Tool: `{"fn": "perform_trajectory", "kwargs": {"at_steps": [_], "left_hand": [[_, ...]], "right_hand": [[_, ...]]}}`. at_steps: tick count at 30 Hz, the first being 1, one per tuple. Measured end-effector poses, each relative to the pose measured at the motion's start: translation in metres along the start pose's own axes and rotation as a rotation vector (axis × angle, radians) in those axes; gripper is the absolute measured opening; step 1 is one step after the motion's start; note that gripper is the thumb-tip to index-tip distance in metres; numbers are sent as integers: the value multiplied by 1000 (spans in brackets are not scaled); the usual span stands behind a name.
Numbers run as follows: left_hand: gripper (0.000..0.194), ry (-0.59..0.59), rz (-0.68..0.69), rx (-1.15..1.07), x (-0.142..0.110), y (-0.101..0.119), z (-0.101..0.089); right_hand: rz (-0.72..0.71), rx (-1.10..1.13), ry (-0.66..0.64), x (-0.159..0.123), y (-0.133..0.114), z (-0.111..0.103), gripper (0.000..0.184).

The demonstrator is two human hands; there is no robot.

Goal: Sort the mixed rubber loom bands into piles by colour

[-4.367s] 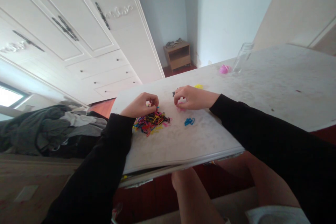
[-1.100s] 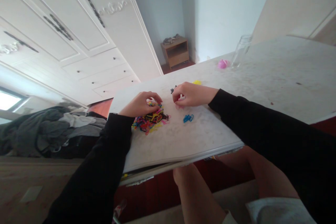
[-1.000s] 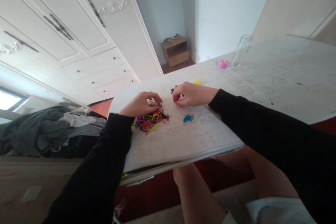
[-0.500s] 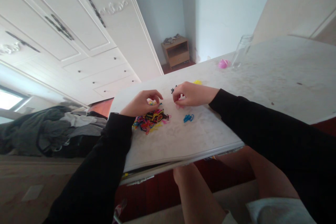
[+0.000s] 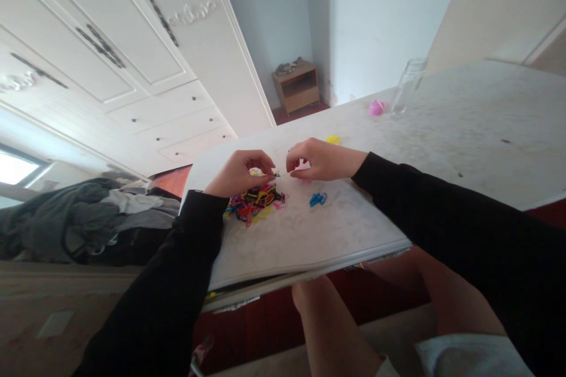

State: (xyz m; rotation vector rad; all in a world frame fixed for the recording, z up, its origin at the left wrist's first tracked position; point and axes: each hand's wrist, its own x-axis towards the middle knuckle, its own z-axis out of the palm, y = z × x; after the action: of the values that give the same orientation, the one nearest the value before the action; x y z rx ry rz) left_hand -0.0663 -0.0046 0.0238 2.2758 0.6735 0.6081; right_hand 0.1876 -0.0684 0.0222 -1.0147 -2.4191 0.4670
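Just left of centre in the frame, I have the left hand (image 5: pixel 245 172) over the pile (image 5: pixel 254 205) of coloured bands, thumb and forefinger nearly together. A blue-and-yellow bit (image 5: pixel 277 174) shows at their tips; I can't tell whether they pinch it. The right hand (image 5: pixel 325 160), at centre, curls near the pink bands (image 5: pixel 305 181), its grip unclear to me. Blue bands (image 5: pixel 317 199) lie below it, yellow bands (image 5: pixel 332 139) above. Upper right, I see a jar (image 5: pixel 404 91) on the table (image 5: pixel 477 129).
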Motion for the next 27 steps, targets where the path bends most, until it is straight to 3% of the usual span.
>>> {"fn": "perform_trajectory", "kwargs": {"at_steps": [13,27], "left_hand": [[18,39,22,24,1,3,2],[19,60,46,-15,1,0,2]], "right_hand": [[-126,88,-48,0,-3,7,29],[49,67,105,2,-7,1,15]]}}
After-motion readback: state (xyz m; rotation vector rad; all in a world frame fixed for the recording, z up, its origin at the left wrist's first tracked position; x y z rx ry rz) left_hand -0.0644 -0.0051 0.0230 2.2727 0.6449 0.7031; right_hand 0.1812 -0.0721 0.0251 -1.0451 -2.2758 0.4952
